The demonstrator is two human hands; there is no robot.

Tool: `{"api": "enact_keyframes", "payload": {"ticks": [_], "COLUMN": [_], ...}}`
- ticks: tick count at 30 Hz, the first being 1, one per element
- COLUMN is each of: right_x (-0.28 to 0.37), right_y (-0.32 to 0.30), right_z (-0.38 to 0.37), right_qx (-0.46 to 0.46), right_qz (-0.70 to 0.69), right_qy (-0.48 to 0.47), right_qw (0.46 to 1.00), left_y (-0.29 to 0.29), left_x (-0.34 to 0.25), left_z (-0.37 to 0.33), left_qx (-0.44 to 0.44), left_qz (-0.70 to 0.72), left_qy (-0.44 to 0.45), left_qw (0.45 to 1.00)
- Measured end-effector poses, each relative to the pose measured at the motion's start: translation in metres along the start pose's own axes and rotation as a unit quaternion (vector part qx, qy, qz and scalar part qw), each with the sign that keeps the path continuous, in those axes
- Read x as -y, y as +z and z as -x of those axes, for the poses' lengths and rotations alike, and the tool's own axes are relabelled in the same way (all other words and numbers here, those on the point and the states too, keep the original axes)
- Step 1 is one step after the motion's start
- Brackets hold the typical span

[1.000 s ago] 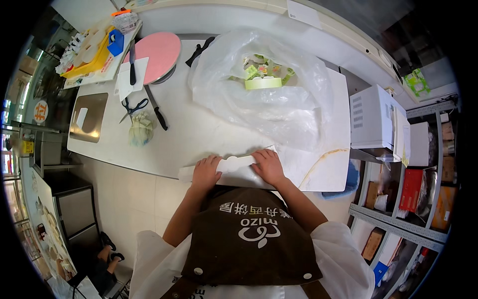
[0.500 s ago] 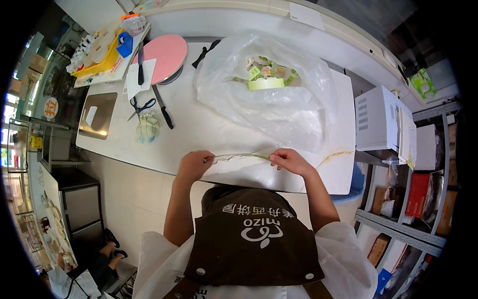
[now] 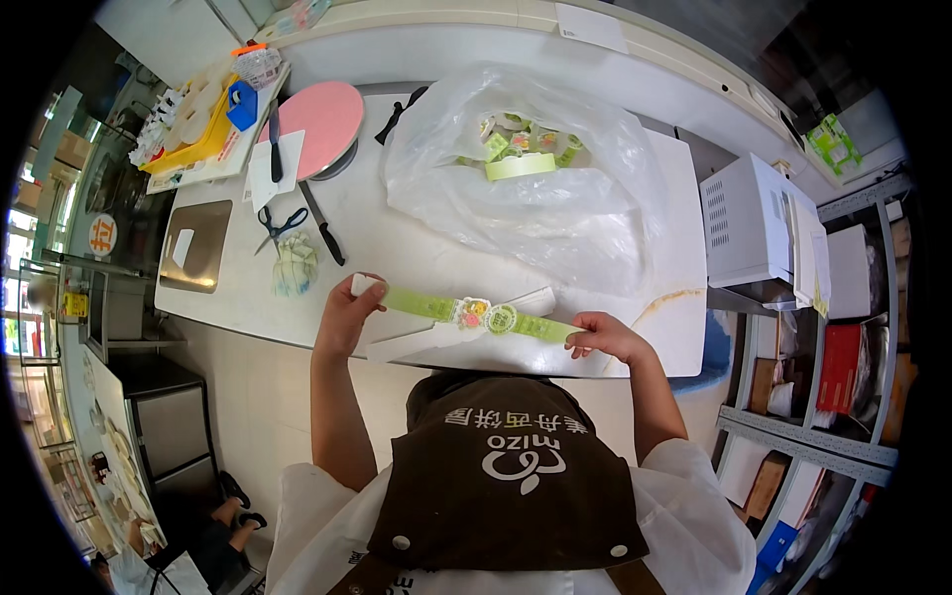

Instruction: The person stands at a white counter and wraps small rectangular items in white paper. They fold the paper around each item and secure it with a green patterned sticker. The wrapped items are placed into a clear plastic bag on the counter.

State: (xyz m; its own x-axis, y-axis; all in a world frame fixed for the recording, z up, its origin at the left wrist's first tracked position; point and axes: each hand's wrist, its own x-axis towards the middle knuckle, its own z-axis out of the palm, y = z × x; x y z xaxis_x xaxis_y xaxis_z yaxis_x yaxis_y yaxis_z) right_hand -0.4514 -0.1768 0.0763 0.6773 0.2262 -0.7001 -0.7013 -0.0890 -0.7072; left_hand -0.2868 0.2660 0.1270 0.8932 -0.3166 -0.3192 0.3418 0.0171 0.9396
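Stretched between my two hands is a green paper band point(image 3: 432, 305) with a cartoon picture and a round emblem near its middle. My left hand point(image 3: 347, 315) pinches its left end between thumb and fingers. At the other end, the fingers of my right hand point(image 3: 609, 340) close on the band's tip. The band slants slightly down to the right, its printed face toward me. Below it, a white paper strip point(image 3: 405, 346) lies by the table's near edge, partly covered by the band. A large clear plastic bag point(image 3: 436, 206) spreads beyond my hands, with several looped green bands point(image 3: 522, 167) inside.
On the left are blue-handled scissors point(image 3: 281, 226), a crumpled cloth-like bundle point(image 3: 295, 266), a black-handled knife point(image 3: 325, 230) and a metal plate point(image 3: 194, 246). Behind them stand a pink turntable point(image 3: 319, 121) and a yellow tray point(image 3: 206, 139). A white appliance point(image 3: 746, 230) sits at the right.
My hands have moved farther apart, the left one up and leftward, the right one to the right and slightly down. The band, seen edge-on before, now shows its printed face.
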Motion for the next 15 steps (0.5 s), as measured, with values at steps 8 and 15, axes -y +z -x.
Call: {"api": "enact_keyframes", "payload": {"ticks": [8, 15], "right_x": [-0.054, -0.008], "right_y": [0.018, 0.058], "right_z": [-0.01, 0.0], "right_qx": [-0.014, 0.007], "right_qz": [-0.396, -0.526], "right_qy": [-0.187, -0.312], "right_qw": [0.899, 0.791], "left_y": [0.022, 0.048], "left_x": [0.006, -0.002], "left_z": [-0.003, 0.005], "left_qx": [0.11, 0.226], "left_qz": [0.475, 0.386], "left_qy": [0.081, -0.025], "left_qw": [0.869, 0.894]}}
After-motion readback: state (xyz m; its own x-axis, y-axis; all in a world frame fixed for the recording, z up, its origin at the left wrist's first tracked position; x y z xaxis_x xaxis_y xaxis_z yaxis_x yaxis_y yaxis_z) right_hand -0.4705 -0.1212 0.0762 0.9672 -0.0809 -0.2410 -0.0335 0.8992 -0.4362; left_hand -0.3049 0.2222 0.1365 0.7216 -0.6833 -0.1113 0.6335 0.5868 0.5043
